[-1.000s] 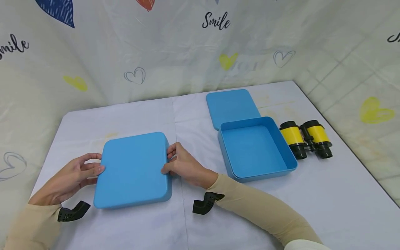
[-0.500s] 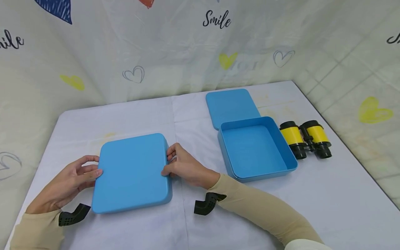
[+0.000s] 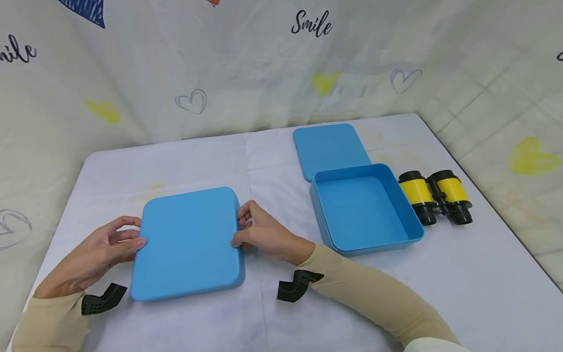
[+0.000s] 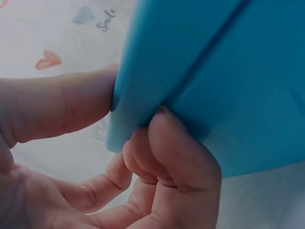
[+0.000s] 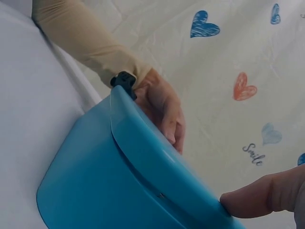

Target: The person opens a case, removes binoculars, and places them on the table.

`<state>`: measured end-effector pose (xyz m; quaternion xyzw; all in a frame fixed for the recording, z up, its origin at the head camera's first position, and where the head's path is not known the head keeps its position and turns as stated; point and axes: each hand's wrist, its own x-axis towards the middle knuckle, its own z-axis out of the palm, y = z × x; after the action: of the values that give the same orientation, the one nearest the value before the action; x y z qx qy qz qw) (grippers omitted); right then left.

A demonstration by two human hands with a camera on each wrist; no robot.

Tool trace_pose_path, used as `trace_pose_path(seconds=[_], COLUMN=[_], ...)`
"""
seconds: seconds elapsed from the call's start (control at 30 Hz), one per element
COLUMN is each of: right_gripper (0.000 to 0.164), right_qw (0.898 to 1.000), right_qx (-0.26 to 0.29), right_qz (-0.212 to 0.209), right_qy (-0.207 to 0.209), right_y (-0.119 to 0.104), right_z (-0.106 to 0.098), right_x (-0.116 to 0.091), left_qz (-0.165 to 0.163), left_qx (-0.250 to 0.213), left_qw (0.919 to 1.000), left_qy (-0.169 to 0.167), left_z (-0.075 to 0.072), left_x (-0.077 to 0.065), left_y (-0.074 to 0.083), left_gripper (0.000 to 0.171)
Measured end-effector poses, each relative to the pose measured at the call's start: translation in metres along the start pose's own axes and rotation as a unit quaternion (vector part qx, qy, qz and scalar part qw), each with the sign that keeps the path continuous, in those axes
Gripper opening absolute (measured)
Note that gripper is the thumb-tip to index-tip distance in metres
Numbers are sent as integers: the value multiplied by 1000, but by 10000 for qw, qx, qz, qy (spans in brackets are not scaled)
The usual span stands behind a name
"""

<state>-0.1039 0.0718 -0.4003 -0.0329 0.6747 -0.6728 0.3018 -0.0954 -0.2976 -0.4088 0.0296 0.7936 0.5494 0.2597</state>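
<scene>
A closed blue box bears a rounded blue lid and sits at the left of the table. My left hand pinches the lid's left edge: the thumb presses its top while curled fingertips meet the seam, as the left wrist view shows. Opposite, my right hand grips the right edge, thumb on the lid's rim and fingers bent against the side. In the right wrist view the seam parts the lid from the box body, with a thin dark line between them. The right fingers are mostly hidden there.
To the right stands an open blue box, its inside bare. A flat blue lid lies behind it. Yellow-and-black binoculars rest beside that box near the right edge of the white-covered table. A patterned curtain hangs behind.
The head view has shifted slightly. Both hands keep their hold on the lid's edges, and its left side has shifted a little toward the near left.
</scene>
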Motion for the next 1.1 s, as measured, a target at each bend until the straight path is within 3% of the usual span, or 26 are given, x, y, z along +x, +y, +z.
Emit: trace_pose_path(seconds=[0.4,1.1], right_gripper=[36,39], right_qw=[10000,9976], right_qx=[-44,-593], right_qz=[-58,-348], right_qy=[-23,-11], right_y=[-1,1], right_z=[-2,-8], right_x=[-3,-3], left_qz=[-20,-200], left_qx=[275,541], left_qw=[9996,9983], left_qy=[-5,124], left_z=[-1,-1], left_x=[-2,-4], left_y=[2,6], left_gripper=[31,32])
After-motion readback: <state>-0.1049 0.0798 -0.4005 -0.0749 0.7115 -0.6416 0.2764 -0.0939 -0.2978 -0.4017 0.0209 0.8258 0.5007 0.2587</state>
